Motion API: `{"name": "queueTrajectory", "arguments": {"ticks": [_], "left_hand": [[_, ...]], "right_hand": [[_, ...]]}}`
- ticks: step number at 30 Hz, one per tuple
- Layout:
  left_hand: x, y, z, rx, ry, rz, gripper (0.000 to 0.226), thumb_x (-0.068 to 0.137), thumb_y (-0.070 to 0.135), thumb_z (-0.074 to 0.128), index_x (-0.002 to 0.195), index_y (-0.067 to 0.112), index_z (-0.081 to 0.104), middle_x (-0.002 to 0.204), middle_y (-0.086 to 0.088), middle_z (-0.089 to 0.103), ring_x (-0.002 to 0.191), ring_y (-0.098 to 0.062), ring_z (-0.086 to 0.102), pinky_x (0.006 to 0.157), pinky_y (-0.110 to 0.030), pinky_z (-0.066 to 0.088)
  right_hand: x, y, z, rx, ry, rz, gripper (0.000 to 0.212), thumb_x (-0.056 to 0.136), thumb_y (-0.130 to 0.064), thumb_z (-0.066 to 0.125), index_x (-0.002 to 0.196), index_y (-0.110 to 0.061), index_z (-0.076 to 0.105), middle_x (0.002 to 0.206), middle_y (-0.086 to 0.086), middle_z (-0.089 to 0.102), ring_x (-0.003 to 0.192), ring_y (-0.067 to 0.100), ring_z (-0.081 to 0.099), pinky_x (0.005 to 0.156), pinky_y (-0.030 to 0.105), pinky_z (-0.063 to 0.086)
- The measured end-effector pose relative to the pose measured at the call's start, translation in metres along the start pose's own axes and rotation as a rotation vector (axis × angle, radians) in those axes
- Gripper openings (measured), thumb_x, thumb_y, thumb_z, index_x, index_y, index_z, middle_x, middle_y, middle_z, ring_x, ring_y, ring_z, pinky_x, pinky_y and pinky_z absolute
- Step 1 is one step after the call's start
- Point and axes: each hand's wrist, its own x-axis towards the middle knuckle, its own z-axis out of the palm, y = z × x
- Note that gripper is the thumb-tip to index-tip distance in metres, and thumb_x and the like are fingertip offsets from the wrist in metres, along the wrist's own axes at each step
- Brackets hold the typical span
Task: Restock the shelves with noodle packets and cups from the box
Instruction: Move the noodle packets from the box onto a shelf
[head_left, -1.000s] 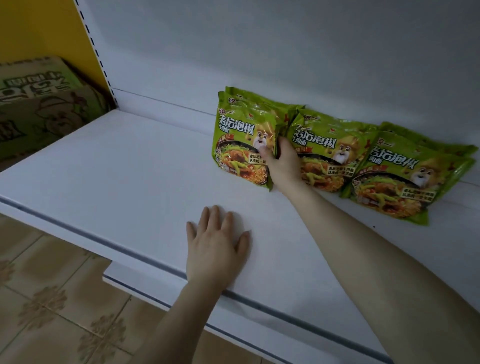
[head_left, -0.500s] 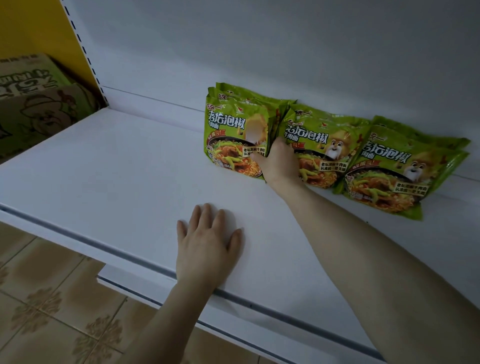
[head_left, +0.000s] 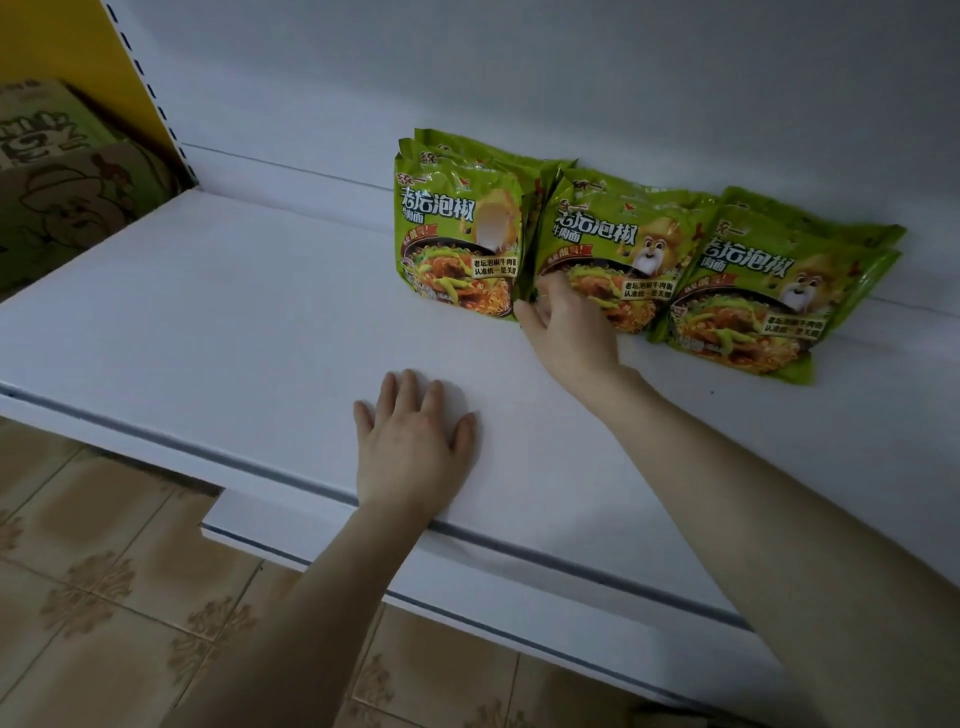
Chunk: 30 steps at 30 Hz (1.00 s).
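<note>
Three stacks of green noodle packets (head_left: 460, 249), printed 统一 and 老坛泡椒牛肉面, lean against the back panel of the white shelf (head_left: 234, 312). The right hand (head_left: 569, 332) touches the middle stack's (head_left: 618, 244) lower corner with bent fingers, but I cannot tell whether it pinches. The left hand (head_left: 413, 452) lies flat with fingers straight near the shelf's front edge.

Left hand (head_left: 415, 447) flat, right hand (head_left: 569, 338) outstretched.
</note>
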Motion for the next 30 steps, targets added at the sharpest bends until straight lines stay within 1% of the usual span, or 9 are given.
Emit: {"name": "queueTrajectory", "arguments": {"ticks": [2,4,7,11,16,21,25,27,30], "left_hand": [[-0.003,0.001,-0.002,-0.001,0.012,0.032,0.058,0.086,0.043,0.024,0.107,0.003,0.059,0.122,-0.022,0.055,0.123,-0.038,0.043,0.097,-0.054,0.035],[-0.011,0.013,-0.007,0.004,0.041,0.124,0.053,0.085,0.036,0.029,0.101,-0.002,0.064,0.113,-0.028,0.060,0.114,-0.044,0.053,0.091,-0.060,0.041],[-0.036,0.052,-0.016,-0.035,0.085,0.326,0.048,0.087,0.032,0.036,0.101,-0.002,0.067,0.109,-0.027,0.064,0.106,-0.042,0.060,0.086,-0.059,0.045],[-0.082,0.113,-0.017,-0.131,0.067,0.549,0.045,0.089,0.032,0.038,0.105,0.001,0.067,0.109,-0.022,0.066,0.107,-0.036,0.062,0.089,-0.053,0.046],[-0.139,0.176,-0.004,-0.203,0.044,0.757,0.042,0.088,0.029,0.042,0.102,0.000,0.069,0.106,-0.021,0.068,0.103,-0.035,0.064,0.089,-0.053,0.047],[-0.204,0.235,0.011,-0.259,-0.027,0.909,0.041,0.086,0.028,0.044,0.096,-0.001,0.070,0.100,-0.022,0.069,0.095,-0.034,0.067,0.084,-0.052,0.050],[-0.256,0.269,0.026,-0.272,-0.099,1.036,0.039,0.085,0.029,0.044,0.092,0.001,0.071,0.094,-0.019,0.071,0.087,-0.032,0.069,0.079,-0.047,0.053],[-0.278,0.277,0.040,-0.281,-0.172,1.089,0.038,0.086,0.028,0.043,0.091,0.003,0.071,0.090,-0.016,0.071,0.082,-0.030,0.069,0.077,-0.043,0.054],[-0.304,0.279,0.073,-0.267,-0.275,1.167,0.038,0.087,0.027,0.041,0.087,0.002,0.070,0.082,-0.014,0.070,0.072,-0.029,0.067,0.068,-0.037,0.053]], "right_hand": [[-0.020,0.007,-0.012,-0.033,-0.043,-0.040,0.041,0.096,-0.027,0.045,0.132,-0.007,0.046,0.122,0.013,0.060,0.115,0.032,0.052,0.089,0.039,0.044],[-0.042,0.017,-0.028,-0.079,-0.044,-0.029,0.042,0.096,-0.026,0.044,0.135,-0.010,0.044,0.131,0.011,0.054,0.122,0.030,0.046,0.096,0.037,0.039],[-0.080,0.037,-0.054,-0.106,-0.039,0.085,0.043,0.097,-0.025,0.043,0.137,-0.008,0.041,0.136,0.011,0.049,0.128,0.027,0.041,0.104,0.035,0.032],[-0.136,0.074,-0.093,-0.118,-0.018,0.238,0.043,0.096,-0.023,0.044,0.136,-0.007,0.042,0.133,0.013,0.051,0.128,0.027,0.041,0.104,0.033,0.031],[-0.224,0.137,-0.150,-0.222,0.019,0.417,0.041,0.096,-0.022,0.045,0.134,-0.006,0.044,0.130,0.015,0.054,0.125,0.028,0.044,0.106,0.036,0.034],[-0.325,0.190,-0.192,-0.247,0.105,0.602,0.036,0.094,-0.017,0.048,0.127,-0.002,0.051,0.121,0.020,0.057,0.118,0.032,0.047,0.099,0.039,0.038],[-0.407,0.218,-0.204,-0.200,0.117,0.755,0.033,0.095,-0.017,0.047,0.123,0.001,0.052,0.121,0.020,0.056,0.114,0.034,0.050,0.092,0.039,0.042],[-0.446,0.227,-0.201,-0.190,0.113,0.834,0.035,0.095,-0.019,0.047,0.126,-0.002,0.051,0.125,0.018,0.055,0.117,0.032,0.049,0.092,0.036,0.040],[-0.495,0.242,-0.184,-0.205,0.050,0.958,0.035,0.096,-0.022,0.045,0.126,-0.005,0.050,0.126,0.016,0.053,0.119,0.030,0.046,0.093,0.036,0.040]]}}
